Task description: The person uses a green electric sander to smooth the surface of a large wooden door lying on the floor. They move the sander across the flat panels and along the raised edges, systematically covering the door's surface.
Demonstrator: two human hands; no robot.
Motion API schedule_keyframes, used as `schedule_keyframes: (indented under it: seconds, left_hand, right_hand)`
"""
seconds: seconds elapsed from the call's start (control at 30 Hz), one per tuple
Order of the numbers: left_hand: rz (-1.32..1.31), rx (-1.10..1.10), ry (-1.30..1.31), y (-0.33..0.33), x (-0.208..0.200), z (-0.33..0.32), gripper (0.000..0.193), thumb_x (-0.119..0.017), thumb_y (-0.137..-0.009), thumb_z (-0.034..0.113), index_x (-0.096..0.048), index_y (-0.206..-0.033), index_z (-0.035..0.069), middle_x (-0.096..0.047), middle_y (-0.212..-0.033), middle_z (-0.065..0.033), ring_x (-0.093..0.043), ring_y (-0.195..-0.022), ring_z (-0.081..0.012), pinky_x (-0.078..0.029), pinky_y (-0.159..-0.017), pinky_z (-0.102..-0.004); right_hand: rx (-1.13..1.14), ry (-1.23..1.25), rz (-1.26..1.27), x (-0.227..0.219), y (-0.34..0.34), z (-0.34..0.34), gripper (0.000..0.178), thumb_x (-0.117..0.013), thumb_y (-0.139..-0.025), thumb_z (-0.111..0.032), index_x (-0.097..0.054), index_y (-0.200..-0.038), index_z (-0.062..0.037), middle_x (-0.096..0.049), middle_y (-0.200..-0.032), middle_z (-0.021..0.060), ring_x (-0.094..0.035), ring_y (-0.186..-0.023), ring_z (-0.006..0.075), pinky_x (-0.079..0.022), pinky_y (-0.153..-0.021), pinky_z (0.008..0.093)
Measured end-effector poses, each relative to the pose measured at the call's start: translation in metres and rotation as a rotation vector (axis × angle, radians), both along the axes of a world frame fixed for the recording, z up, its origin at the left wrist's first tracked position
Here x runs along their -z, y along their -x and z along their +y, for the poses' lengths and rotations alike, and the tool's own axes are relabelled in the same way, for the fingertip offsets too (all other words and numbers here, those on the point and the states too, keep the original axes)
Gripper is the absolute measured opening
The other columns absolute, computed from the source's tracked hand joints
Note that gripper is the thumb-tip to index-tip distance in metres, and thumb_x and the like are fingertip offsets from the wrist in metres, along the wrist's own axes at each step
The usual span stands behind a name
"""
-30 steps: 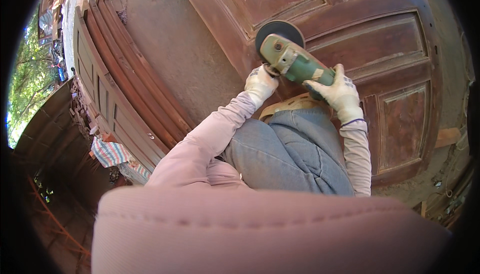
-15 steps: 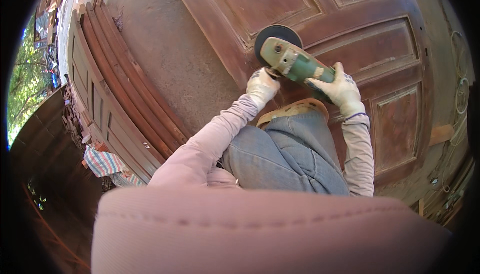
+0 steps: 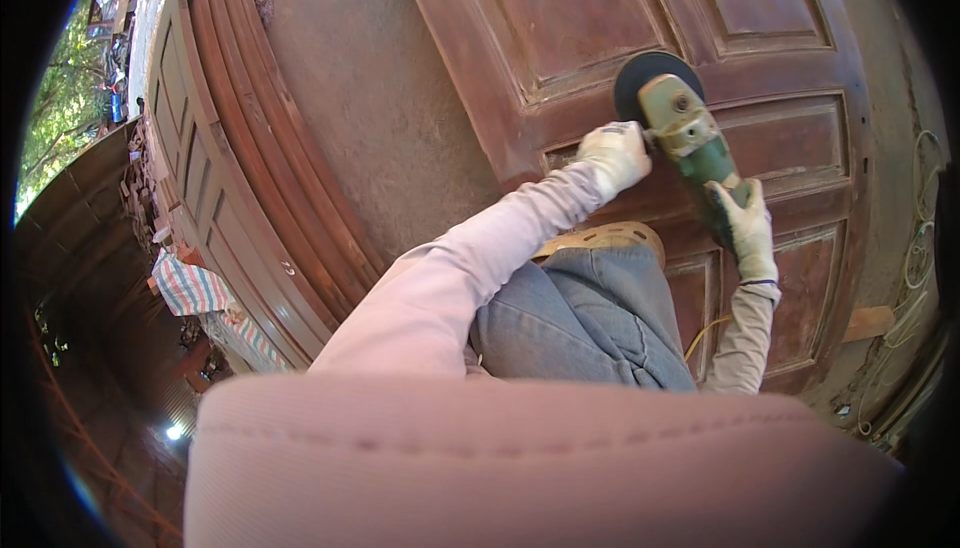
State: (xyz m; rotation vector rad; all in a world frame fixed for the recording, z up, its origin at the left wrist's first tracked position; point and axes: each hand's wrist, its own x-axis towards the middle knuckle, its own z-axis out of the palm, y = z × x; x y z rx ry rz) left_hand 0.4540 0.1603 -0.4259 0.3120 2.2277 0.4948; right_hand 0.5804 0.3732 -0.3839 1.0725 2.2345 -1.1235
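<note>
A green angle grinder [image 3: 704, 153] is held in both my gloved hands over a brown panelled wooden door [image 3: 590, 33] lying flat. Its round black disc [image 3: 640, 83] sits over the frame strip between the panels; whether it touches the wood I cannot tell. My left hand [image 3: 614, 156], in a white glove, is wrapped round the side handle near the grinder's head. My right hand [image 3: 748, 231], gloved too, grips the rear of the body. A tan clog [image 3: 610, 236] on my foot rests by the door, below the tool.
Several brown door leaves and boards [image 3: 270, 168] lean in a row at the left. A striped cloth [image 3: 190, 284] lies beyond them. Pale cable [image 3: 915, 253] coils on the ground at the right, near a wood block [image 3: 868, 324] by the door's edge.
Both hands have carried the grinder to the right across the door, and its body has turned more upright in view. A yellow cord now shows beside my right forearm.
</note>
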Motion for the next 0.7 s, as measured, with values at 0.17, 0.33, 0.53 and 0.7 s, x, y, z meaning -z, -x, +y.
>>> schedule_keyframes:
  seconds: [0.17, 0.33, 0.53, 0.7]
  left_hand:
    - [0.001, -0.111, 0.116, 0.001, 0.004, -0.086, 0.027, -0.062, -0.086, 0.026, -0.074, -0.103, 0.009, -0.073, -0.102, -0.0197, -0.069, -0.101, -0.0363, -0.055, -0.088, -0.0456]
    - [0.040, -0.254, 0.156, -0.022, -0.001, -0.140, 0.023, -0.063, -0.085, 0.025, -0.074, -0.098, 0.009, -0.073, -0.099, -0.0190, -0.068, -0.100, -0.0376, -0.055, -0.084, -0.0478]
    - [0.043, -0.273, 0.122, -0.024, 0.001, -0.144, 0.023, -0.064, -0.084, 0.025, -0.075, -0.099, 0.011, -0.072, -0.097, -0.0195, -0.068, -0.096, -0.0386, -0.054, -0.084, -0.0478]
    - [0.023, -0.234, 0.128, -0.030, 0.004, -0.102, 0.025, -0.064, -0.084, 0.027, -0.075, -0.100, 0.011, -0.073, -0.099, -0.0186, -0.069, -0.098, -0.0376, -0.055, -0.085, -0.0467]
  right_hand:
    - [-0.139, -0.024, -0.116, -0.007, 0.025, -0.081, 0.091, -0.079, -0.069, -0.069, -0.050, -0.125, -0.0038, -0.069, -0.108, 0.0283, -0.066, -0.107, 0.0430, -0.051, -0.087, 0.0491]
    - [-0.371, 0.017, -0.235, -0.012, 0.049, -0.118, 0.115, -0.074, -0.063, -0.080, -0.046, -0.134, 0.0045, -0.068, -0.114, 0.0280, -0.066, -0.111, 0.0408, -0.052, -0.093, 0.0459]
    - [-0.362, -0.038, -0.219, -0.013, 0.050, -0.119, 0.109, -0.076, -0.065, -0.075, -0.048, -0.134, 0.0051, -0.068, -0.114, 0.0277, -0.066, -0.111, 0.0405, -0.052, -0.092, 0.0451]
    - [-0.326, 0.001, -0.240, -0.016, 0.039, -0.081, 0.113, -0.074, -0.065, -0.077, -0.046, -0.136, 0.0062, -0.067, -0.116, 0.0285, -0.064, -0.114, 0.0407, -0.050, -0.094, 0.0451]
